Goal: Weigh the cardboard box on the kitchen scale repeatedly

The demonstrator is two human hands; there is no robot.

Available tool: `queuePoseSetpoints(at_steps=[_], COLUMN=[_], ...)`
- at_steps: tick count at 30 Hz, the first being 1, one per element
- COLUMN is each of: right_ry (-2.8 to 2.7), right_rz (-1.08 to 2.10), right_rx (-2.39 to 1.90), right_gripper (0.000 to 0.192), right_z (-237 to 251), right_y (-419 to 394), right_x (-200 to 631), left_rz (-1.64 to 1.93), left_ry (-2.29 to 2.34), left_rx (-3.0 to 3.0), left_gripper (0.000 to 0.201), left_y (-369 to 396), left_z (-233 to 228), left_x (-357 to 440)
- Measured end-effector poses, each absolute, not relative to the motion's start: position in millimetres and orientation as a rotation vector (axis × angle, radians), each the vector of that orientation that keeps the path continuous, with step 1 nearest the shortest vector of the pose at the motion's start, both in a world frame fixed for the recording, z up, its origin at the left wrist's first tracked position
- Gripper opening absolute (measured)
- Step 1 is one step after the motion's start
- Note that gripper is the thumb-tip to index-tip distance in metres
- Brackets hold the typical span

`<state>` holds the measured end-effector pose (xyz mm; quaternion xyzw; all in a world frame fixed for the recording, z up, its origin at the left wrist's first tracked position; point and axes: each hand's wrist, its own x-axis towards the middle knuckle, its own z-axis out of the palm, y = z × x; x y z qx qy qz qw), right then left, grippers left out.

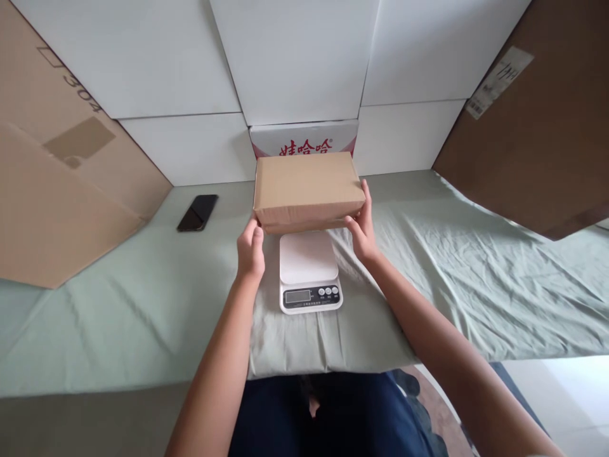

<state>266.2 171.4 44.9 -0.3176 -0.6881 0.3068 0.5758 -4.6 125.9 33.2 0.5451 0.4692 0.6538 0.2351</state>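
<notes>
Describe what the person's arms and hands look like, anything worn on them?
Both forearms are bare, with no sleeves in view. The left hand and right hand wear no gloves, and no watch, bracelet or rings can be seen. The fingers are uncovered, with short nails.

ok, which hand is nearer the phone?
Left. The left hand grips the cardboard box on its phone-side end; the right hand holds the far end, across the box from the phone.
</notes>
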Motion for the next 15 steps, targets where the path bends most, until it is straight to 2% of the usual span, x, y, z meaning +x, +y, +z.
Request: queuePoseSetpoints(at_steps=[4,9,15], right_ry=[-1.604,-1.574,-1.605], right_rz=[0.755,0.723,0.751], right_rx=[-0.735,-0.809,-0.837], right_gripper=[0.099,0.100,0.093], right_z=[35.5,15.5,10.4], right_y=[131.7,90.6,81.2], right_x=[278.0,288.3,288.0], left_rz=[1.816,1.763,1.755], left_ry=[1.203,1.202,1.245], left_rx=[1.489,1.375,1.288], left_gripper=[0.076,0.079,0.082], left_y=[77.0,22.3,13.1], left_z=[29.2,12.8,13.2], left_x=[2.3,7.9,7.2])
